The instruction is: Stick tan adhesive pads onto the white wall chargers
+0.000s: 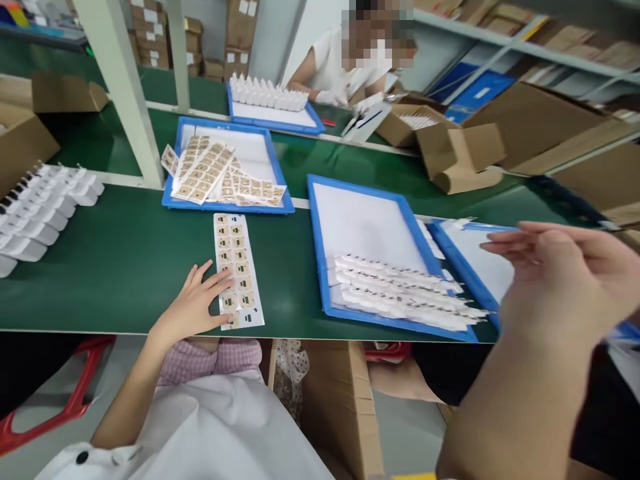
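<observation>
A white sheet of tan stickers (242, 253) lies lengthwise on the green table. My left hand (197, 300) rests on its lower left part, fingers spread, holding nothing. My right hand (555, 267) is raised at the right, above a blue-rimmed tray (453, 247); its thumb and fingers come together, and anything between them is too small to make out. Left of it, a larger blue-rimmed tray (320, 267) holds rows of white parts (395, 290) with thin dark tips. Behind the sheet, another blue tray (225, 205) carries a loose pile of sticker sheets (210, 167).
White plastic pieces (45, 207) stand in rows at the left edge. A pale post (120, 87) rises behind them. Across the table sits a person (345, 67) near a tray of white parts (267, 93). Open cardboard boxes (460, 147) stand at the back right.
</observation>
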### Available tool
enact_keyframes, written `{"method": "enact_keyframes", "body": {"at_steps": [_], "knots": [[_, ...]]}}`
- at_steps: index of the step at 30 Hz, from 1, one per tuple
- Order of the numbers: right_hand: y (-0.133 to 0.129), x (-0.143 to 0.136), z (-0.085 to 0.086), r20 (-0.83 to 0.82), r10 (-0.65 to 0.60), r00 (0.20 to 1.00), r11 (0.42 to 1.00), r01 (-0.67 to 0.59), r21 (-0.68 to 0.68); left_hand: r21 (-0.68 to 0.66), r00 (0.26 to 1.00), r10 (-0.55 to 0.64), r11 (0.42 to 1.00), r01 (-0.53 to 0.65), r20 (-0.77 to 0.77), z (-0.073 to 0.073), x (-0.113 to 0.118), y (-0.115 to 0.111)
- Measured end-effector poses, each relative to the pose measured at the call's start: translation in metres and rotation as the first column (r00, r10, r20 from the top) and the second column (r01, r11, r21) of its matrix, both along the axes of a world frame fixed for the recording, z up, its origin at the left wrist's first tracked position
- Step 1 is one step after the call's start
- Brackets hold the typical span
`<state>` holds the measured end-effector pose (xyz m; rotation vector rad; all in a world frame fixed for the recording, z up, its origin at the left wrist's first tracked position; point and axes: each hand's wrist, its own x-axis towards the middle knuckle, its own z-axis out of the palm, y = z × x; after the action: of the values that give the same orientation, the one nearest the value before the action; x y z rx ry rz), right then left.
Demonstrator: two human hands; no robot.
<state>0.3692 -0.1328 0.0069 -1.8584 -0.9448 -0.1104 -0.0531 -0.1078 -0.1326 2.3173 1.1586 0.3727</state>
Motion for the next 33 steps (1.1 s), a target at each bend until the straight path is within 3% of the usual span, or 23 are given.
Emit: {"method": "enact_keyframes", "body": {"at_steps": [1,2,3,4,5,6,10,13,17,21,26,33], "knots": [[-0.008,-0.031,-0.007,0.103,0.133,0.986,0.979,-0.147,0.144,0.005,1.0,-0.025,1.0,0.025,-0.01,0.0,0.0,0.0],[-0.016,-0.063,-0.017,0.185,0.384,0.905,0.918,-0.396,0.031,0.013,0.999,-0.04,0.999,0.04,-0.015,-0.001,0.0,-0.001],[-0.023,-0.095,-0.031,0.182,0.643,0.744,0.766,-0.617,-0.181,0.022,0.999,-0.047,0.999,0.047,-0.016,-0.002,0.001,-0.002],[-0.029,-0.125,-0.047,0.136,0.784,0.606,0.618,-0.736,-0.276,0.031,0.999,-0.045,0.998,0.046,-0.016,-0.002,0.002,-0.003],[-0.033,-0.15,-0.064,0.105,0.854,0.51,0.516,-0.804,-0.295,0.042,0.999,-0.042,0.998,0.043,-0.016,-0.003,0.002,-0.005],[-0.036,-0.171,-0.082,0.065,0.881,0.469,0.466,-0.831,-0.305,0.053,0.999,-0.04,0.998,0.04,-0.015,-0.003,0.003,-0.006],[-0.042,-0.209,-0.136,0.034,0.875,0.484,0.472,-0.835,-0.283,0.1,0.999,-0.034,0.994,0.036,-0.021,-0.004,0.006,-0.01],[-0.047,-0.209,-0.149,0.051,0.857,0.513,0.502,-0.807,-0.309,0.127,0.998,-0.03,0.991,0.036,-0.046,-0.005,0.007,-0.01],[-0.05,-0.209,-0.146,0.127,0.841,0.526,0.534,-0.767,-0.355,0.15,0.998,-0.025,0.988,0.032,-0.05,-0.006,0.008,-0.011],[-0.046,-0.213,-0.141,0.151,0.85,0.504,0.521,-0.764,-0.381,0.17,0.998,-0.029,0.985,0.038,-0.057,-0.006,0.009,-0.012],[-0.046,-0.213,-0.136,0.204,0.87,0.448,0.491,-0.761,-0.423,0.18,0.996,-0.014,0.983,0.03,-0.089,-0.003,0.011,-0.014],[-0.058,-0.21,-0.123,0.432,0.838,0.332,0.525,-0.704,-0.478,0.188,0.996,-0.018,0.982,0.034,-0.086,-0.006,0.01,-0.012]]}}
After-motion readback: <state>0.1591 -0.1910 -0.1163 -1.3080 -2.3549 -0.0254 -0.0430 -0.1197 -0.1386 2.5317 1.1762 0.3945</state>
